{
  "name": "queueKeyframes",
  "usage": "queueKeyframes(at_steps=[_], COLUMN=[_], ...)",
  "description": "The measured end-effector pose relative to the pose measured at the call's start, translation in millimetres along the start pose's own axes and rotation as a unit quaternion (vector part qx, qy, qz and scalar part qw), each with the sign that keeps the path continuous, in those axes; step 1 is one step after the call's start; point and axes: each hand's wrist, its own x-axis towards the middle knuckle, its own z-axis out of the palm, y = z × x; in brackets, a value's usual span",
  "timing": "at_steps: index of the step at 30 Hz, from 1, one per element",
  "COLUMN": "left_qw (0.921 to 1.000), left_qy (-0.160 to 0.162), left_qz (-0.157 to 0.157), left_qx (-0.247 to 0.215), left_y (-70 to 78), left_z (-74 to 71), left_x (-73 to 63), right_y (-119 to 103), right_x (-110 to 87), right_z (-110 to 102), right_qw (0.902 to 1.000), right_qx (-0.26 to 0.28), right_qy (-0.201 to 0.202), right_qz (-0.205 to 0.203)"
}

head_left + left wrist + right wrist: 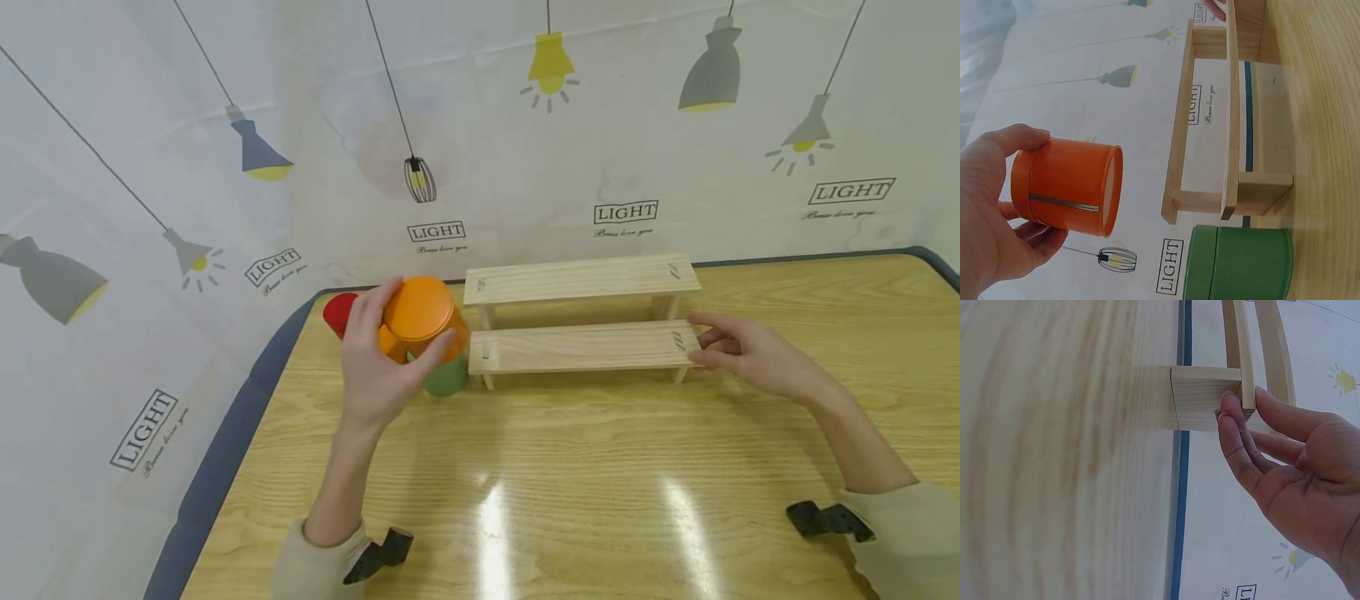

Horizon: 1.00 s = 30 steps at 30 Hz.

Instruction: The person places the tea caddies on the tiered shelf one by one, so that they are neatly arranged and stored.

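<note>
My left hand (378, 367) grips an orange lidded canister (422, 310), thumb on one side and fingers on the other. It is held up in the air, higher than the green canister (1244, 265) that stands by the left end of a two-step wooden rack (577, 348). A metal-coloured strip runs along the orange side in the left wrist view. At the rack's other end, my right hand (757, 358) pinches the end of the lower board between thumb and fingers. Partly behind my left hand is a red canister (340, 312).
The wooden table (570, 483) has a dark blue edge (225, 467) along its left and back. Behind it hangs a pale sheet (510, 167) printed with lamps. The rack's upper board (581, 279) stands higher and farther back than the lower one.
</note>
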Motion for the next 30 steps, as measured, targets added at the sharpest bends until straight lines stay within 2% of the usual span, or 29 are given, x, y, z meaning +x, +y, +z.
queueKeyframes(at_steps=[5, 8, 12, 24, 30], left_qw=[0.9993, 0.9990, 0.9971, 0.9906, 0.9831], left_qy=[-0.030, -0.043, -0.068, -0.119, -0.161], left_qz=[-0.005, 0.005, 0.016, -0.016, -0.064], left_qx=[-0.021, -0.008, -0.031, -0.066, -0.061], left_y=[4.8, 8.8, 12.8, 24.0, 31.2], left_z=[22.3, 38.4, 62.1, 119.8, 146.3], left_x=[0.1, 0.7, 1.0, 0.2, 0.6], right_y=[-1, 0, 1, -1, -1], right_x=[-0.1, -0.1, -0.1, -0.9, -1.2], right_z=[0, 0, 0, 0, 0], right_qw=[1.0000, 1.0000, 1.0000, 1.0000, 1.0000], right_qx=[-0.005, -0.001, 0.006, 0.006, 0.006], right_qy=[0.000, -0.002, -0.002, 0.000, 0.003], right_qz=[0.003, 0.003, 0.000, -0.003, -0.002])
